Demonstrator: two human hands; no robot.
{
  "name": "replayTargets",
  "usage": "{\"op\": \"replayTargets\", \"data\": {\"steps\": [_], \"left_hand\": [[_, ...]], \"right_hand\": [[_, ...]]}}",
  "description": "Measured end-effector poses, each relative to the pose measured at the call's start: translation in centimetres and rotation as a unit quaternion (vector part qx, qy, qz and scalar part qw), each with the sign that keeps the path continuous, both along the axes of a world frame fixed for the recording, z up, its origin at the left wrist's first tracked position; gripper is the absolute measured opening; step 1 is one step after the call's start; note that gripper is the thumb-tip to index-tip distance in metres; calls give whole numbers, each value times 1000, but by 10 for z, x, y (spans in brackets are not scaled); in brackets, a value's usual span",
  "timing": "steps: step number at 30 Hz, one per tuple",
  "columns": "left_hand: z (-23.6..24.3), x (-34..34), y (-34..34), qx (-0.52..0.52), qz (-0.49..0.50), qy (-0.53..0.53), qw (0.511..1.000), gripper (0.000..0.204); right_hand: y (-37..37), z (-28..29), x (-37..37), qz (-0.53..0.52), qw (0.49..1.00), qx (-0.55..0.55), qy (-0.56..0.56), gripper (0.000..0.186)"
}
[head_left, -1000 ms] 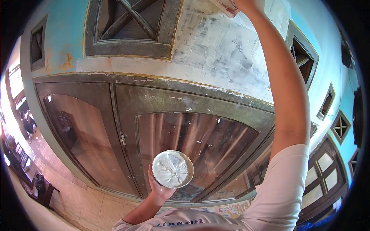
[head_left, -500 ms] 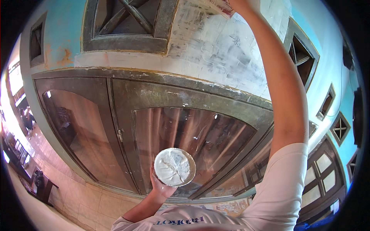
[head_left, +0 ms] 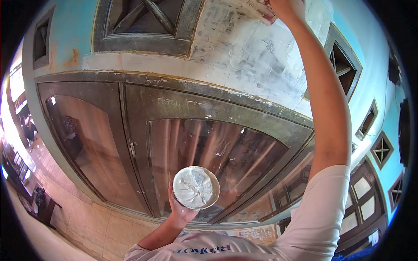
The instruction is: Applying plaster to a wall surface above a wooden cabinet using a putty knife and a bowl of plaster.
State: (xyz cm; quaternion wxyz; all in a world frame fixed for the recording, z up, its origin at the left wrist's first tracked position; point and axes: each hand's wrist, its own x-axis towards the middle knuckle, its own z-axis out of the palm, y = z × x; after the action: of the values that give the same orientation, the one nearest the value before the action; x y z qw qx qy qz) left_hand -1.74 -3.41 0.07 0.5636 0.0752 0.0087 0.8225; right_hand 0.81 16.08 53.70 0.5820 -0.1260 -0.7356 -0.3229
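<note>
A round tub (head_left: pixel 196 188) full of creased white paste rests in my left hand (head_left: pixel 183 212), the thumb along its side and the other fingers hidden beneath. My right arm reaches high up to the wall (head_left: pixel 248 41), which is coated with patchy white and grey filler. At the upper edge of the view my right hand (head_left: pixel 289 8) is closed on a flat, paste-smeared spreader (head_left: pixel 260 9) with reddish patches. The spreader lies against or very near the wall; its far part is cut off by the picture's edge.
Below the coated wall stand dark wooden doors (head_left: pixel 209 106) with glass panes and curtains behind. A wooden-framed vent (head_left: pixel 143 45) with crossed bars is at upper left, another vent (head_left: pixel 344 69) to the right. A small dark table (head_left: pixel 43 209) stands on the tiled floor (head_left: pixel 91 224) at far left.
My right hand and the spreader have shifted a little to the right and slightly down across the wall. My left hand holds the tub in nearly the same place.
</note>
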Motion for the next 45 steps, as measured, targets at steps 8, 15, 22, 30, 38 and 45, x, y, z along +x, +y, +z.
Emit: {"op": "replayTargets", "data": {"steps": [8,15,22,30,38,45], "left_hand": [[1,-3,0,-1,-13,15,1000,71],[-1,-11,-5,-19,-21,25,999,71],[-3,-16,-5,-14,-32,21,999,71],[-5,-15,-4,-5,-48,2,999,73],[-7,-14,-4,-3,-37,23,999,69],[-5,-7,-4,-32,-41,23,998,69]], "right_hand": [[6,-14,10,42,999,-25,19,30],[15,-14,17,21,999,-29,2,33],[4,-30,15,-13,1000,7,-17,35],[8,-33,16,45,998,-22,-41,37],[48,-9,52,64,994,-5,84,45],[59,-27,56,-30,995,23,96,43]]}}
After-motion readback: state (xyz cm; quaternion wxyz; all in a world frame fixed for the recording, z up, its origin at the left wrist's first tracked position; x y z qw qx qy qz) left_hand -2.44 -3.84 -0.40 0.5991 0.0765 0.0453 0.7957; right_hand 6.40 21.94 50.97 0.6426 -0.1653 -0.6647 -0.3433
